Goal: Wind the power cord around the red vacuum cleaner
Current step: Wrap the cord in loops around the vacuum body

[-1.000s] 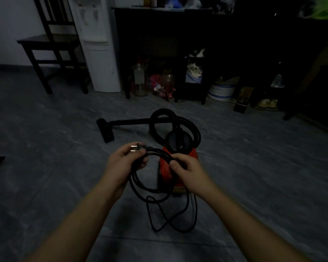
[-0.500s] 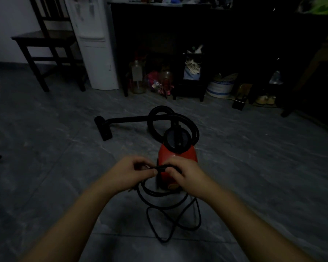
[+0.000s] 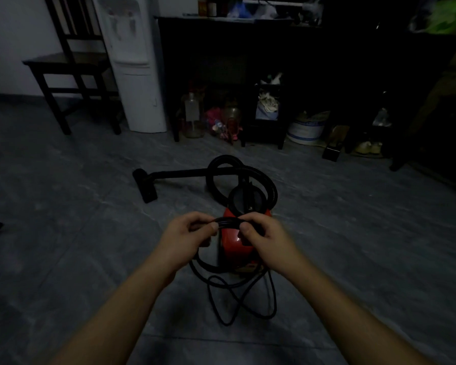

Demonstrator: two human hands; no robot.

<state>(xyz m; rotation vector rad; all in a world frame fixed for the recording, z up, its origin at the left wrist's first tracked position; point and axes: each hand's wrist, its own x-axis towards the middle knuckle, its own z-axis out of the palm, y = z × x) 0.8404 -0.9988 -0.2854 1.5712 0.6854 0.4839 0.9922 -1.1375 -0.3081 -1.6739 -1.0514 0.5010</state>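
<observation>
1. Left hand [image 3: 186, 237] and right hand [image 3: 265, 239], close together, each pinched closed on a bundled section of the black power cord [image 3: 228, 223], held above the near end of the vacuum.
2. Red vacuum cleaner [image 3: 237, 246] on the grey floor [image 3: 63, 233], frame centre; cord loops trail toward 6 o'clock.
3. Black hose [image 3: 271, 189] coiled at 12 o'clock of the body; floor nozzle [image 3: 145, 187] at 10 o'clock.

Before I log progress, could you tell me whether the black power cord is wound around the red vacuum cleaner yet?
Not yet: both hands hold loops of the black power cord above the red vacuum cleaner; slack lies on the floor.
</observation>
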